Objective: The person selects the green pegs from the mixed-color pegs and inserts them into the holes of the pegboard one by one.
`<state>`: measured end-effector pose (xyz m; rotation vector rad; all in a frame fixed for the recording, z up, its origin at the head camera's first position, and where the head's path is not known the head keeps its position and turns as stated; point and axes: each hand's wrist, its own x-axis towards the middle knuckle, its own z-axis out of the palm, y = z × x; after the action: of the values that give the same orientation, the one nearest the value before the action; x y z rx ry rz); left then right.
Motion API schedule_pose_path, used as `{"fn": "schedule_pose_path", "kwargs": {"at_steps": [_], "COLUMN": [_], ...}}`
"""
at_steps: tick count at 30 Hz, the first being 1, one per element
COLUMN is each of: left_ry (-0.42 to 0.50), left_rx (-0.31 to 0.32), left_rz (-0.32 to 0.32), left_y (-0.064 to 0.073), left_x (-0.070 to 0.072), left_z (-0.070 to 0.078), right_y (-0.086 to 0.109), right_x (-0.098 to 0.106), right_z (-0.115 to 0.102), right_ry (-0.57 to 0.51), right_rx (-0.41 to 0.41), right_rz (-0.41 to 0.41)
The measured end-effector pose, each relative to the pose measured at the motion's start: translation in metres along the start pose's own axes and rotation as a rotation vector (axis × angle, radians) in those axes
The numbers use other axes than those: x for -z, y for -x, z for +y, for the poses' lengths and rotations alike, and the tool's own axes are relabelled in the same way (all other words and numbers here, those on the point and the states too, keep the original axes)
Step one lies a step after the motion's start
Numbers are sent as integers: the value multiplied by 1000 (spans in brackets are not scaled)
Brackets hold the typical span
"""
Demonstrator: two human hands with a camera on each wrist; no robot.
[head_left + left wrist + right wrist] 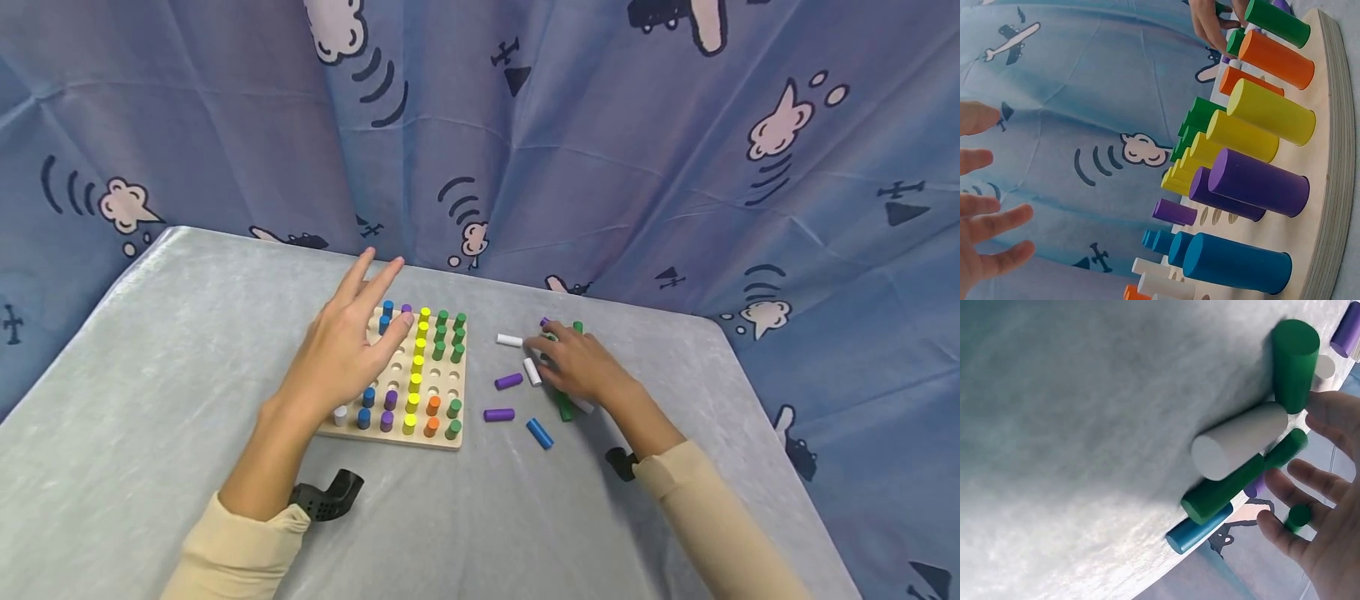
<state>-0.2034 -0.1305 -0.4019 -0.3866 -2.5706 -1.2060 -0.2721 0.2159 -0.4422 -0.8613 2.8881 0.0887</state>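
My left hand (341,350) is spread with straight fingers over the left part of a wooden pegboard (450,442), holding nothing. The board carries upright pegs in rows, including a yellow peg (1272,112), a purple peg (1259,182) and a blue peg (1238,264). Low over loose pegs to the board's right, my right hand (581,362) has bent fingers. A green peg (1297,517) sticks out between its fingers in the right wrist view. Close to that hand lie a white peg (1238,442) and another green peg (1297,362).
Between board and right hand lie two purple pegs (498,414), a blue peg (539,434) and white pegs (509,340). The grey cloth-covered table (187,333) ends at a blue patterned curtain (562,150). Both wrists wear black camera mounts (330,496).
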Motion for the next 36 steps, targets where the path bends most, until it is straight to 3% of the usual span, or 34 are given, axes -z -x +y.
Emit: {"fn": "schedule_pose_path", "kwargs": {"at_steps": [7,11,15,21,25,31,36], "left_ry": [4,7,8,10,7,10,16], "left_rx": [-1,-2,3,0,-2,-15,-12], "left_rz": [-1,-6,-8,-2,-7,3,1], "left_y": [-1,-2,-2,-2,-1,-2,-1], "left_x": [1,2,2,2,2,2,3], "left_z": [1,1,2,3,2,3,3], "right_y": [4,5,5,2,1,2,-2], "right_x": [1,2,2,4,6,11,8], "right_z": [6,8,7,3,-3,-27,-48], "right_ry": [-10,-17,-50,-100,-78,-107,-98], "right_rx": [-101,-138,-97,-51,-44,79,150], "right_rz": [25,-26,-51,0,49,134,120]}}
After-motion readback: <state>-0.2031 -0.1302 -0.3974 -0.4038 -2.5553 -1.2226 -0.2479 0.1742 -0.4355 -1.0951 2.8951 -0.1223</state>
